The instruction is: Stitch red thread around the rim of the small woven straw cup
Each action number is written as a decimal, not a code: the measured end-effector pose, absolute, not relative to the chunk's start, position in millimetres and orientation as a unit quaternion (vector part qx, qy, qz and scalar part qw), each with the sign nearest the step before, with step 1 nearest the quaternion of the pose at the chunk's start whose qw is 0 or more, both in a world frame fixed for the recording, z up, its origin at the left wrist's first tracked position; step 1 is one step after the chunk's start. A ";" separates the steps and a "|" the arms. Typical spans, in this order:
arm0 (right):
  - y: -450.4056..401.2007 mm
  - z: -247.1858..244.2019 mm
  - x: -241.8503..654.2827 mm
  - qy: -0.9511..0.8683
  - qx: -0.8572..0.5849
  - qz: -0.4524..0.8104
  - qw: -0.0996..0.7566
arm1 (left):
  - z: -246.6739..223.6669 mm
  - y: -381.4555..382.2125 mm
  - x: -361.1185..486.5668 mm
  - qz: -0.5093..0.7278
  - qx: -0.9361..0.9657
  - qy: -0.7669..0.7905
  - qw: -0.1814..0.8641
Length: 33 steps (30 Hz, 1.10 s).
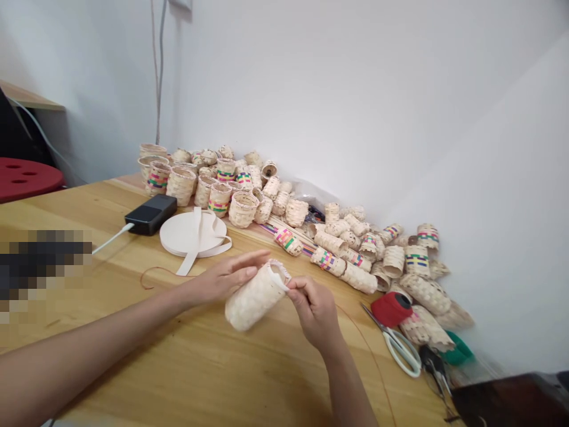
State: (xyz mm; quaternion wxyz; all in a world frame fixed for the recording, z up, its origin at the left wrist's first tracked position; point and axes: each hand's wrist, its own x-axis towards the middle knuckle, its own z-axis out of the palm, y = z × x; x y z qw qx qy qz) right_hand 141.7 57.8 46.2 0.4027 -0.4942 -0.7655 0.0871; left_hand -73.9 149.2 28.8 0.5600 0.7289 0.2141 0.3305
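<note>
A small woven bamboo basket (pixel 253 299), pale and cylindrical, is held tilted above the table, its opening facing up and right. White ribbon-like lining (pixel 278 277) shows along the rim. My right hand (pixel 313 308) pinches the rim's right side between thumb and fingers. Alongside the upper left of the basket is my left hand (pixel 231 276), fingers stretched out and thumb close to the wall; whether it touches is unclear. A roll of flat white ribbon (pixel 178 234) lies just beyond my left hand. Thin reddish thread (pixel 371 344) trails across the table on the right.
Many woven baskets (pixel 244 209), some with coloured bands, are heaped along the wall. White-handled scissors (pixel 402 353) and a red thread spool (pixel 391 309) lie at right. A black power bank (pixel 151 214) with a white cable sits left. A red stool (pixel 29 178) stands beyond the table (pixel 200 367).
</note>
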 end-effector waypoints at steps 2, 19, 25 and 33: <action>57.7 47.2 142.9 -0.781 -0.499 0.042 0.374 | 32.5 147.5 -74.4 0.407 0.774 0.226 0.429; 61.2 39.8 137.5 -0.834 -0.458 -0.044 0.304 | 28.8 133.5 -66.9 0.448 0.872 0.063 0.188; 60.3 38.9 136.8 -0.836 -0.467 -0.003 0.287 | 28.6 134.5 -65.1 0.359 0.880 0.116 0.290; 61.0 45.2 147.3 -0.803 -0.467 0.106 0.354 | 35.3 136.6 -68.5 0.329 0.883 0.094 0.322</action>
